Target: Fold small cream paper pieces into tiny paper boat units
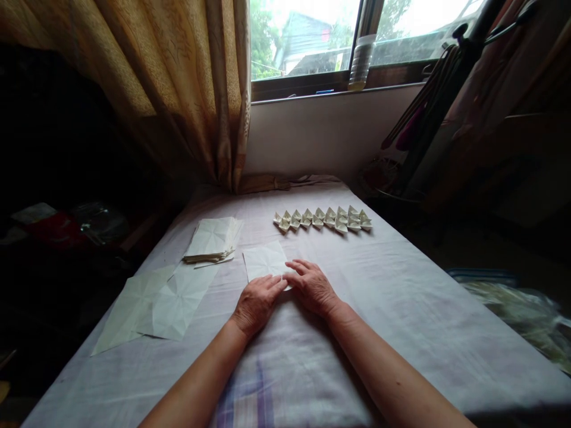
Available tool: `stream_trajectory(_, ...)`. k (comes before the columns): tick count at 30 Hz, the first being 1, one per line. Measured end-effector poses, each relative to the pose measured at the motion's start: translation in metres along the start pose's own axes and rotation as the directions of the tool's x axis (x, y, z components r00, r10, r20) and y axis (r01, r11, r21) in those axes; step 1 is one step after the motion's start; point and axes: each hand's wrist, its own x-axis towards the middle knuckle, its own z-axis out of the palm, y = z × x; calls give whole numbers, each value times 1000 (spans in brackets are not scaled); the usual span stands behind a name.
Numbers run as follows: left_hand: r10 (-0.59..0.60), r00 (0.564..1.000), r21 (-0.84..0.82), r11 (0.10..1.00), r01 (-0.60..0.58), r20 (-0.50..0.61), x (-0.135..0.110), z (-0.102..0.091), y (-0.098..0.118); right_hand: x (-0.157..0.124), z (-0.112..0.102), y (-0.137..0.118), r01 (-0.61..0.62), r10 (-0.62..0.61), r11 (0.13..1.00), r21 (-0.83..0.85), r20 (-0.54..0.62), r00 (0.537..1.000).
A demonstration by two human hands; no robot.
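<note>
A white square sheet of paper (pixel 263 261) with crease lines lies in front of me. My left hand (pixel 259 302) grips its near edge with the fingers pressed together. My right hand (pixel 311 286) pinches the near right corner, its upper fingers stretched over the sheet. The fingertips of both hands almost meet, and they hide that edge of the paper. Beyond my right hand, several small folded paper boats (pixel 319 219) stand in two rows. A stack of creased paper squares (pixel 212 238) sits to the left of the sheet.
More creased sheets (pixel 172 303) lie overlapping at the left of the cloth-covered table (pixel 383 345). A gold curtain (pixel 196 89) hangs at the back left. On the window sill stands a plastic bottle (pixel 362 62). Plastic bags (pixel 521 315) are beyond the right edge.
</note>
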Motion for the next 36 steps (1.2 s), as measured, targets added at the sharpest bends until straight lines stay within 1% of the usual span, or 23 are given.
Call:
stream_trajectory(2, -3, 1000, -18, 1000, 3, 2, -8, -3, -3, -3, -1, -1, 27, -28, 999, 17, 13, 1000)
stream_trajectory(5, -47, 999, -41, 998, 47, 6, -21, -11, -14, -8, -4, -3, 48, -50, 997, 52, 29, 998)
stream_trajectory(9, -120, 993, -83, 989, 122, 19, -31, -24, -29, -12, -12, -8, 33, -41, 993, 109, 70, 997)
stream_trajectory(12, -168, 985, -125, 977, 172, 40, -30, -33, -30, -11, -22, -11, -16, -1, 989, 145, 121, 993)
stream_trajectory(15, -227, 971, -160, 959, 236, 71, -26, -41, -22, -6, -34, -11, -127, 96, 978, 166, 181, 979)
stream_trajectory(16, -259, 962, -168, 948, 270, 83, -25, -43, -18, -4, -38, -10, -172, 135, 969, 176, 202, 970)
stream_trajectory(18, -334, 937, -178, 920, 348, 107, -22, -45, -13, 2, -44, -8, -232, 172, 949, 214, 266, 948)
stream_trajectory(21, -429, 891, -184, 873, 452, 149, -18, -45, -12, 12, -44, -6, -308, 218, 920, 242, 337, 916)
stream_trajectory(25, -524, 822, -165, 811, 561, 222, -13, -41, -18, 19, -33, -8, -395, 318, 899, 187, 338, 886)
stream_trajectory(27, -548, 794, -130, 795, 592, 264, -11, -40, -20, 20, -28, -10, -415, 350, 897, 151, 328, 877)
stream_trajectory(28, -558, 780, -81, 796, 599, 282, -10, -41, -20, 21, -26, -11, -417, 357, 899, 136, 324, 876)
stream_trajectory(29, -551, 787, -26, 814, 580, 279, -10, -41, -21, 22, -24, -12, -415, 360, 901, 123, 322, 876)
stream_trajectory(30, -524, 821, 25, 846, 533, 229, -9, -41, -21, 23, -23, -13, -412, 358, 904, 114, 324, 876)
stream_trajectory(31, -491, 859, 76, 871, 485, 146, -9, -41, -20, 24, -21, -14, -406, 354, 908, 104, 327, 876)
stream_trajectory(32, -431, 899, 104, 900, 423, 76, -9, -40, -19, 26, -19, -14, -394, 346, 915, 90, 330, 878)
stream_trajectory(33, -347, 938, 109, 933, 342, 24, -9, -40, -18, 27, -17, -15, -377, 336, 924, 69, 327, 883)
stream_trajectory(34, -255, 967, 99, 962, 254, -7, -9, -39, -17, 28, -15, -15, -357, 326, 933, 44, 318, 890)
stream_trajectory(35, -155, 988, 68, 986, 155, -7, -9, -37, -16, 29, -12, -15, -334, 313, 943, 17, 303, 900)
stream_trajectory(36, -66, 998, 29, 997, 66, 15, -10, -35, -14, 30, -9, -14, -310, 299, 951, -7, 283, 911)
